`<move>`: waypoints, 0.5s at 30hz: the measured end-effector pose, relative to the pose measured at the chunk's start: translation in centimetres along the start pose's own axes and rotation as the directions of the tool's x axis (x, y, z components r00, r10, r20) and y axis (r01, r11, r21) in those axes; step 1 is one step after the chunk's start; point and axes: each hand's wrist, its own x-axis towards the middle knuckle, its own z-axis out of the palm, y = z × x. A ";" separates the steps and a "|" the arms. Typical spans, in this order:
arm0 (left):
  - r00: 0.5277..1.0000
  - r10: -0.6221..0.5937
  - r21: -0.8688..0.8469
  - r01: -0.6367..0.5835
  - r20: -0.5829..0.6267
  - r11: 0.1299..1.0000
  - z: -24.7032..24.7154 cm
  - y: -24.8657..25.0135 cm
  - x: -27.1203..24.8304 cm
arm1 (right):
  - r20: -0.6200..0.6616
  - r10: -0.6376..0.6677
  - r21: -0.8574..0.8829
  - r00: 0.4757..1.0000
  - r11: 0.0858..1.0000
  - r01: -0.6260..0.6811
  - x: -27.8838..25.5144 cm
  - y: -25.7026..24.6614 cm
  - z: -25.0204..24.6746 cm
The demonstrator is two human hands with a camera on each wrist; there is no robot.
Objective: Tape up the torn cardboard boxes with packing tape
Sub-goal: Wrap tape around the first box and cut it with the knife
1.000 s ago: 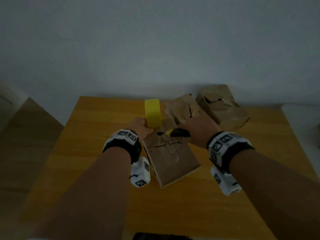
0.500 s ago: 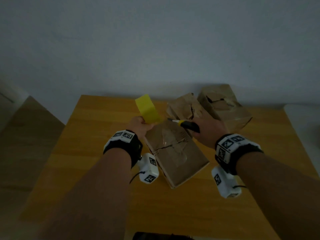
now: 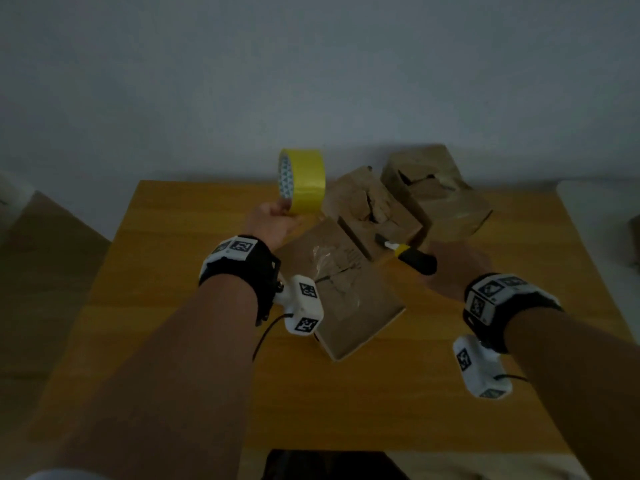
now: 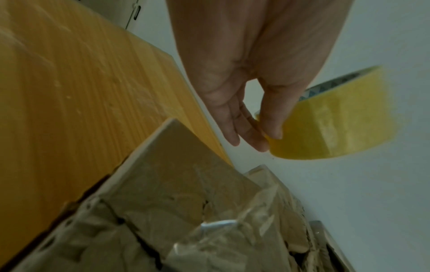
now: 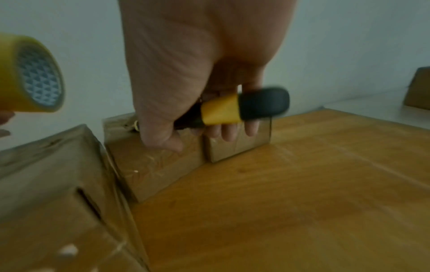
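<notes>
Three torn brown cardboard boxes stand in a diagonal row on the wooden table (image 3: 173, 306). The near box (image 3: 346, 299) (image 4: 163, 193) has clear tape over its cracked top. Behind it are the middle box (image 3: 374, 209) (image 5: 158, 169) and the far box (image 3: 436, 188), both with ripped tops. My left hand (image 3: 273, 220) (image 4: 251, 117) pinches a yellow roll of packing tape (image 3: 304, 181) (image 4: 330, 121) (image 5: 30, 77), lifted above the table's far edge. My right hand (image 3: 453, 268) (image 5: 197, 114) grips a yellow-and-black utility knife (image 3: 412, 258) (image 5: 242, 108), right of the near box and in front of the middle box.
A pale wall runs behind the table. Bare tabletop lies left of the boxes and along the front edge. A brown cardboard object (image 5: 418, 88) stands on a pale surface at the right. A dark object (image 3: 332, 465) shows at the bottom edge, below the table.
My left hand has lifted the tape roll up and away from the near box. My right hand has drawn the knife off that box to the right.
</notes>
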 end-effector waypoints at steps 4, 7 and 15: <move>0.999 -0.052 -0.108 0.052 0.003 0.993 0.5 -0.4 0.2 | 0.113 0.035 -0.064 0.993 0.998 -0.028 0.2 0.8 2.5; 0.997 -0.074 -0.223 0.077 0.019 0.972 0.8 -0.3 -0.4 | 0.148 0.041 -0.082 0.988 0.996 -0.029 0.5 0.9 3.8; 0.994 -0.105 -0.359 0.098 0.000 0.928 0.1 -0.6 -1.5 | -0.157 -0.097 -0.005 0.983 0.995 0.097 0.0 -0.9 0.8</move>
